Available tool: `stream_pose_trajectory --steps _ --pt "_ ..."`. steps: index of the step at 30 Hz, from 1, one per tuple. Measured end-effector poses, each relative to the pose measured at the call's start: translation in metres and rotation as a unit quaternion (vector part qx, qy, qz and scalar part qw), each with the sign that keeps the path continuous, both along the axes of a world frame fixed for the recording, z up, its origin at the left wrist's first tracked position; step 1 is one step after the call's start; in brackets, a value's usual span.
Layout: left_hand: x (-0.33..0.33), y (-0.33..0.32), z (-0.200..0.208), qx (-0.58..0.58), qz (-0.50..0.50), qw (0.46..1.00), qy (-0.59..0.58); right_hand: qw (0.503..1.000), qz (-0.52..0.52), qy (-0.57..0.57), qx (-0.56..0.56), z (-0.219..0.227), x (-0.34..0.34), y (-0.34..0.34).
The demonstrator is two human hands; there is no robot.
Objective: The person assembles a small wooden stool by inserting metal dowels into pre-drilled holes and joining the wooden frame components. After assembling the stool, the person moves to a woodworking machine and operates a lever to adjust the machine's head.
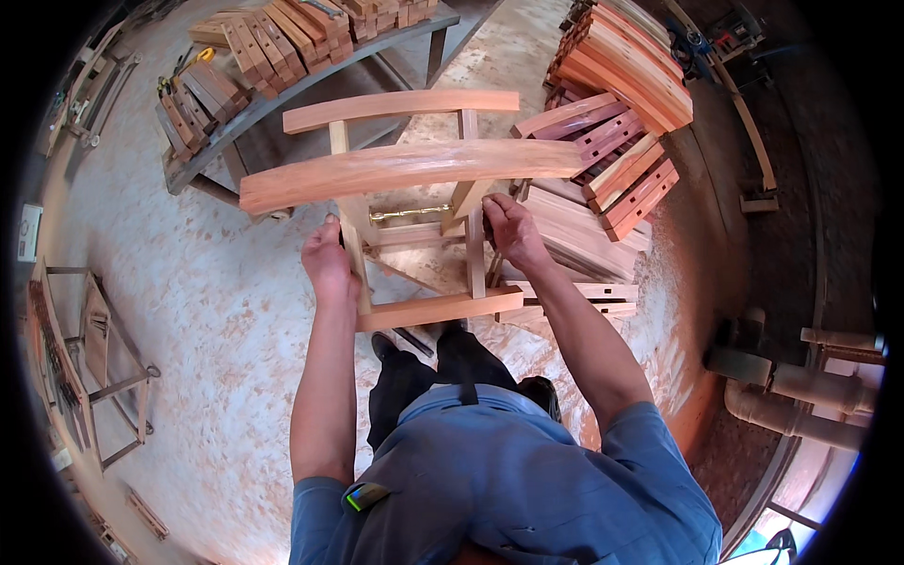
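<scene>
I see the left hand [330, 262] gripping the near-left upright [351, 243] of a wooden frame [410, 169], while the right hand [516, 231] holds the opposite upright [476, 259] at nearly the same height. I take that 2-sided grip as a way to share the weight and keep the frame level. Both hands look closed on the wood, though I cannot tell how the hidden fingers wrap.

The frame hangs in front of the person, its lower rail [441, 307] nearest the body and its curved rails farther out; the bent-down view probably exaggerates their bow. A brass-coloured rod [411, 214] shows between the uprights, but I cannot tell whether it belongs to the frame.

At the right, wooden pieces [626, 71] lie in stacks, like beside like, perhaps so matching parts stay together. More wood blocks [306, 38] stand in rows on the bench [325, 79], within a step or so, I judge, which likely frees the floor [217, 311] around the feet.
</scene>
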State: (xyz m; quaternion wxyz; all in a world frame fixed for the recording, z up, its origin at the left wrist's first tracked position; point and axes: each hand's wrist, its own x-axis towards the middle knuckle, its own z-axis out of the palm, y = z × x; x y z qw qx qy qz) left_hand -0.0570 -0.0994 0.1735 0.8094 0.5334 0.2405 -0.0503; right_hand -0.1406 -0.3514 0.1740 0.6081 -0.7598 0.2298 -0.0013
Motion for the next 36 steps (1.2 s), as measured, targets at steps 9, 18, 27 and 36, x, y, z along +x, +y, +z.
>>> stream_pose_trajectory --steps 9,18,27,36 --pt "-0.001 0.004 -0.018 0.015 -0.015 0.999 -0.045 0.980 -0.002 0.134 0.149 0.018 0.009 -0.009" --pt "-0.002 0.000 -0.010 0.013 -0.004 1.000 -0.023 0.993 -0.006 -0.019 0.118 -0.004 -0.002 -0.004" --pt "-0.002 0.007 -0.018 0.018 -0.006 0.999 -0.030 0.990 0.010 0.092 0.110 0.018 0.006 -0.005" --pt "0.000 0.000 -0.019 0.031 0.001 0.999 -0.020 0.995 -0.006 0.038 0.093 0.016 0.003 -0.001"
